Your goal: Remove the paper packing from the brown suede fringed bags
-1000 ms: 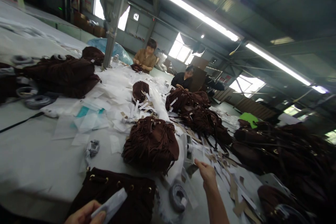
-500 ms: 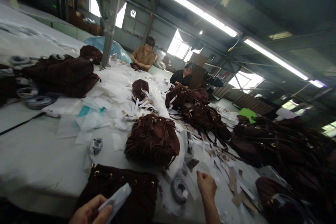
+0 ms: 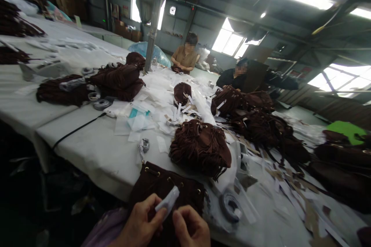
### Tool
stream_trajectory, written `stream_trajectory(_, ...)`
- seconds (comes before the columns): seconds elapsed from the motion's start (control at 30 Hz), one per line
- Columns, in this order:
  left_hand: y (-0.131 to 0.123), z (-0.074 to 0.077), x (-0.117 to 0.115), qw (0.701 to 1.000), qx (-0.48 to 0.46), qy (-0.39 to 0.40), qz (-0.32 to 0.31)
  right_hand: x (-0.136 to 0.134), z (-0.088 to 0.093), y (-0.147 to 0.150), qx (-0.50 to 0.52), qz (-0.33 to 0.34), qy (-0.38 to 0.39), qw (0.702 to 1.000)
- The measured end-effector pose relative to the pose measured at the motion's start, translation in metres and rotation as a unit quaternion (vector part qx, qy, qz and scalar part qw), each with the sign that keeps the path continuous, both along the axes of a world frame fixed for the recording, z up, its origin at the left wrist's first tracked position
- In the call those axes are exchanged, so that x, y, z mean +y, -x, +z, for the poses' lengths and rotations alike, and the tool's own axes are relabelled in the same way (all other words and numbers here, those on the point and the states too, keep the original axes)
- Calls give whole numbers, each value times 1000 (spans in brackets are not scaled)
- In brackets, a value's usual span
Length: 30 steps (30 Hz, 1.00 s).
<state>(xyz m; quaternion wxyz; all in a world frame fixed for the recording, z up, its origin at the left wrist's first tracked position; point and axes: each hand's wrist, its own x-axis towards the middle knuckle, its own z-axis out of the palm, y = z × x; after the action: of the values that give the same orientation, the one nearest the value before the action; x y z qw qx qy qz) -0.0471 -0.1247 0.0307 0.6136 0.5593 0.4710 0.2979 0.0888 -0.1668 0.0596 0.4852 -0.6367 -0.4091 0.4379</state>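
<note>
Pinching a white packet (image 3: 169, 202), the left hand (image 3: 143, 218) sits beside the right hand (image 3: 193, 227), whose grip is unclear; wall clock (image 3: 172, 10) illegible.

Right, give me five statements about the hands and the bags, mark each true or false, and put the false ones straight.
1. The left hand holds a white piece. True.
2. The flat brown bag has silver eyelets along its edge. False: its eyelets are gold-coloured.
3. A grey roll lies to the right of the flat brown bag. True.
4. The fringed bag lies nearer the person than the flat brown bag. False: the flat brown bag is nearer.
5. The right hand is stretched out over the grey roll. False: it is close by the white piece.
</note>
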Motion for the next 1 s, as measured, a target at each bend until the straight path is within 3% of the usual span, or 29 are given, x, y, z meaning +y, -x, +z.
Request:
stream_trajectory(0.37, 7, -13, -5, 985, 65, -155, -37, 9, -41, 3, -195, -21, 84, 977)
stream_trajectory(0.6, 7, -20, -3, 985, 42, -164, -36, 5, -49, 4, -89, -86, 110, 986)
stream_trajectory(0.7, 5, -20, -5, 989, 29, -146, -19, 6, -48, 4, -9, -103, 125, 987)
stream_trajectory(0.8, 1, -21, -7, 994, 12, -107, 8, 9, -48, 3, 80, -62, 121, 987)
stream_trajectory(0.9, -2, -24, -6, 996, -83, 18, -5, 11, -51, 1, 152, -7, 93, 984)
stream_trajectory(1.0, -3, -24, -3, 965, -218, 143, -16, 12, -53, 0, 195, 11, 58, 979)
